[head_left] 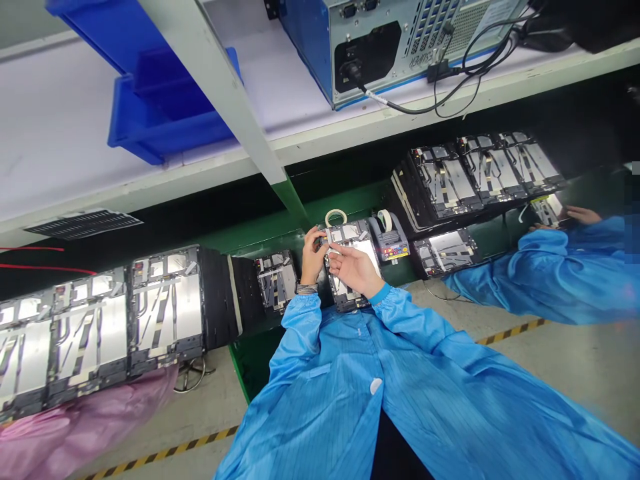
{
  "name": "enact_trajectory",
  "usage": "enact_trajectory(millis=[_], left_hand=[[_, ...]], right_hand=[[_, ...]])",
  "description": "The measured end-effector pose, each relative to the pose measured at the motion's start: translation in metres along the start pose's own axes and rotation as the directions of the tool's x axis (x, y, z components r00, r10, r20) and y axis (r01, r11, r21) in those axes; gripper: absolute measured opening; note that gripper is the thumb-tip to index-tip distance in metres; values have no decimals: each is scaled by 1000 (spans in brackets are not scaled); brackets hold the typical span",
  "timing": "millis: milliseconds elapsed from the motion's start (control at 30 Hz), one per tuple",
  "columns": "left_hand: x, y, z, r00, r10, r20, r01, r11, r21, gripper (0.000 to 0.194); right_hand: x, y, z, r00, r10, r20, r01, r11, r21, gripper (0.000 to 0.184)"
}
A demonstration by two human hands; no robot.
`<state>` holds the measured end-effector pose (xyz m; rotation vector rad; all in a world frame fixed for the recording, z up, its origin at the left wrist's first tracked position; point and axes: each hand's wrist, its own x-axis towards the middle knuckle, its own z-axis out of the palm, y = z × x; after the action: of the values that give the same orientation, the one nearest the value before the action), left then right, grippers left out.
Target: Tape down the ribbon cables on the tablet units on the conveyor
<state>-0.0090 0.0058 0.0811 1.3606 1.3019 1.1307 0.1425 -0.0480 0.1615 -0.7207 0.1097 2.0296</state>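
An opened tablet-like device [367, 248], with a black frame and silver inner plates, lies in front of my body. My left hand [313, 259] is at its upper left corner, thumb and forefinger closed together. My right hand [356, 268] reaches over the middle of the device, its fingers curled and their tips close to my left thumb. Anything between the fingertips is too small to make out. Just right of the device stands a grey tape dispenser [393, 239] with a pale tape roll on top. Behind the device is another tape roll [336, 217].
Similar open devices [277, 281] lie to my left, beside a long stack [167, 307]. More are stacked at the right [445, 180]. A co-worker's blue sleeve [540, 273] reaches in there. Overhead, a shelf edge [350, 137] carries blue bins [170, 113] and a computer case [370, 53].
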Motion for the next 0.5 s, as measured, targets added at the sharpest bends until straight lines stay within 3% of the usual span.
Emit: enact_trajectory(millis=[367,433,500], left_hand=[[0,8,-6,997,33,64,-40,992,117,17],[0,8,-7,996,37,79,-47,991,125,17],[1,8,-8,995,34,90,-45,991,124,17]], right_hand=[[1,-4,3,999,6,-32,-6,1000,11,24],[-1,-5,1,997,36,-62,-38,999,-34,23],[-6,-7,-3,994,52,-99,-69,980,-187,24]])
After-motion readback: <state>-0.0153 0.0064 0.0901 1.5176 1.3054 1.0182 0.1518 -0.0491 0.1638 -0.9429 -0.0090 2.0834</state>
